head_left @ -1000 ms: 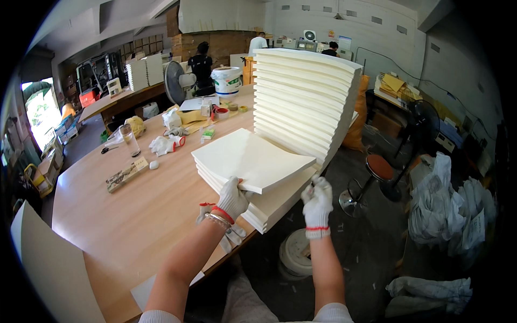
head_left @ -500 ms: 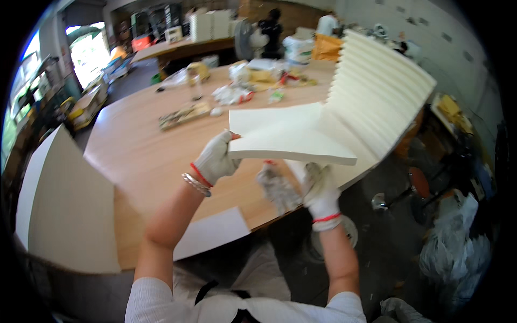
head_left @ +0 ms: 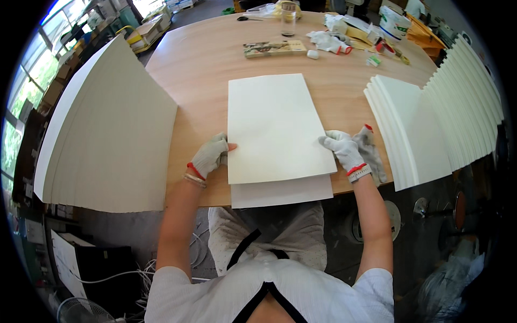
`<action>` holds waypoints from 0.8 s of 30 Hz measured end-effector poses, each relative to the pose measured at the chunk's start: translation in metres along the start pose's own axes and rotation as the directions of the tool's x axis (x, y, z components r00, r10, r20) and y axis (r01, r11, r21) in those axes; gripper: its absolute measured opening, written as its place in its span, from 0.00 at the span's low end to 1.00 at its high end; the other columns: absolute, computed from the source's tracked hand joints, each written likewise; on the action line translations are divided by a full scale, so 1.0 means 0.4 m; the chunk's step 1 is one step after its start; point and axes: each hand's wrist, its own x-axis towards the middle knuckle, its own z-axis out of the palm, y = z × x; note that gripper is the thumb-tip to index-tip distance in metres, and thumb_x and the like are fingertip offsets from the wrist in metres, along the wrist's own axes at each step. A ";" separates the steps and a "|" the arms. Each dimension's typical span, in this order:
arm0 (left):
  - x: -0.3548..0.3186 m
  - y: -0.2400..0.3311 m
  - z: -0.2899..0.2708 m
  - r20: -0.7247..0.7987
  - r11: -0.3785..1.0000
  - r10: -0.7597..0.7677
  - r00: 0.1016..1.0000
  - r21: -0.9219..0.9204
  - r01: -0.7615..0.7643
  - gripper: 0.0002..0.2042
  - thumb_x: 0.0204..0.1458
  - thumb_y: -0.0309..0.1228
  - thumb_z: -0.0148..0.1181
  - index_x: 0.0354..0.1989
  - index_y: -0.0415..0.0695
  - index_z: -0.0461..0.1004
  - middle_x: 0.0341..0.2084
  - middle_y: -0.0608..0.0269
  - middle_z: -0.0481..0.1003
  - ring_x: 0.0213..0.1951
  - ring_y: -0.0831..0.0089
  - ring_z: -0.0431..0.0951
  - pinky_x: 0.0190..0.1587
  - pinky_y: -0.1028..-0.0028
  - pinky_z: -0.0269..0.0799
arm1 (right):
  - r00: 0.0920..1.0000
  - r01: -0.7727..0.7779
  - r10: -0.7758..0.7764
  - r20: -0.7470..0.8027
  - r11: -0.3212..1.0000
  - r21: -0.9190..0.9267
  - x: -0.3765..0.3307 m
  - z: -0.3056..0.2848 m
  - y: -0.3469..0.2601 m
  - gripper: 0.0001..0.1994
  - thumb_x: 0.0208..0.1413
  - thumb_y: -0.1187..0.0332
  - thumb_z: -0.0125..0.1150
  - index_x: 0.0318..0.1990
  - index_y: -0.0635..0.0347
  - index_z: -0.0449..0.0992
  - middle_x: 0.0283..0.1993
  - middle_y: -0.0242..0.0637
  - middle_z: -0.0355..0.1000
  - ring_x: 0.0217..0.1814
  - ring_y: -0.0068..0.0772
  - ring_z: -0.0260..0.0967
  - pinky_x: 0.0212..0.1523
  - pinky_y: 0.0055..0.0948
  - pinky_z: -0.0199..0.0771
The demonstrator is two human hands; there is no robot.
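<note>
A thick white rectangular board (head_left: 277,126) is held level in front of me, over or on a white sheet (head_left: 283,194) at the table's near edge. My left hand (head_left: 211,153), in a white glove with a bare thumb tip, is closed on the board's left edge. On its right edge, my gloved right hand (head_left: 343,148) grips near the lower corner, thumb on top. The fingers beneath the board are hidden. A loose grey glove (head_left: 371,156) lies just beyond my right hand.
Tall stacks of white boards flank me: one stack (head_left: 113,134) at left, a stepped stack (head_left: 414,124) at right. Farther back on the wooden table (head_left: 210,59) are a glass (head_left: 288,20), a flat patterned box (head_left: 274,49), white gloves (head_left: 328,42) and a white bucket (head_left: 394,22).
The board has come down from beside the right stack to in front of me. My right hand has gone from beneath it to its right edge. The view now tilts farther down.
</note>
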 end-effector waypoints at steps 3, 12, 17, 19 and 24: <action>0.018 -0.005 -0.018 -0.134 0.983 0.016 0.991 0.182 0.009 0.15 0.51 0.28 0.61 0.46 0.34 0.71 0.34 0.57 0.77 0.28 0.74 0.77 0.29 0.75 0.75 | 0.998 0.018 -0.020 -0.055 0.999 -0.041 0.004 0.013 0.001 0.16 0.58 0.68 0.62 0.49 0.72 0.75 0.42 0.34 0.77 0.40 0.18 0.71 0.42 0.20 0.72; -0.001 -0.001 -0.013 -0.228 0.905 0.077 0.971 0.425 0.028 0.19 0.50 0.34 0.63 0.47 0.33 0.73 0.31 0.59 0.78 0.35 0.73 0.78 0.41 0.73 0.73 | 0.998 0.039 -0.044 -0.055 0.996 -0.078 0.007 0.024 0.002 0.20 0.57 0.67 0.63 0.52 0.73 0.73 0.46 0.36 0.76 0.45 0.20 0.71 0.47 0.20 0.71; -0.110 -0.052 0.038 -0.246 0.488 0.456 0.855 0.873 -0.009 0.22 0.54 0.39 0.60 0.51 0.32 0.70 0.42 0.47 0.76 0.45 0.62 0.77 0.47 0.65 0.72 | 0.997 0.070 -0.077 -0.031 0.980 -0.186 0.004 0.011 0.008 0.20 0.57 0.66 0.63 0.53 0.72 0.73 0.45 0.33 0.76 0.44 0.18 0.70 0.46 0.19 0.70; -0.163 -0.077 0.045 -0.166 0.431 0.490 0.856 0.900 -0.072 0.26 0.55 0.41 0.59 0.55 0.31 0.67 0.50 0.40 0.71 0.53 0.53 0.72 0.54 0.61 0.68 | 0.997 0.046 -0.059 -0.053 0.975 -0.215 0.000 0.006 0.004 0.19 0.58 0.66 0.63 0.53 0.70 0.74 0.44 0.31 0.76 0.41 0.17 0.70 0.43 0.18 0.71; -0.044 -0.069 0.014 -0.293 0.649 0.520 0.802 0.746 -0.147 0.31 0.57 0.48 0.54 0.58 0.32 0.64 0.58 0.38 0.65 0.59 0.48 0.65 0.62 0.60 0.60 | 0.996 0.041 -0.067 -0.058 0.927 -0.372 -0.004 -0.008 -0.004 0.19 0.60 0.63 0.60 0.51 0.69 0.75 0.42 0.29 0.77 0.40 0.14 0.69 0.41 0.17 0.69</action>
